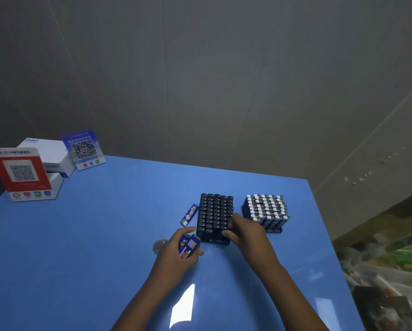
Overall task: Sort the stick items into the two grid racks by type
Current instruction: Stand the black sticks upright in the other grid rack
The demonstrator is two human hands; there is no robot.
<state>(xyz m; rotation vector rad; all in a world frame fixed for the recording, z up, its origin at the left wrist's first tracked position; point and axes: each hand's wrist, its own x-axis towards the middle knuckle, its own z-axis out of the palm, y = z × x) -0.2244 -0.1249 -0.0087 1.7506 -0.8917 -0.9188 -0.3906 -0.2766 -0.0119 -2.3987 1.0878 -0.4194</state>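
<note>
Nearest the viewer, the left hand (176,253) curls around a small bundle of blue sticks (188,246), their long axes tilted up and away, tops pointing toward the black rack (214,217) just beyond and to the right. The right hand (244,231) rests against that rack's near right corner, fingers bent onto its edge; whether it pinches a stick there I cannot tell. One loose stick (189,215) lies flat on the blue table (92,235) just left of the black rack, its length running near to far, closer to the left hand. Farther right, apart from the first, stands the white-topped rack (267,211), its cells apparently full. At the far left corner sit QR-code signs (21,174) and white boxes (49,154).
</note>
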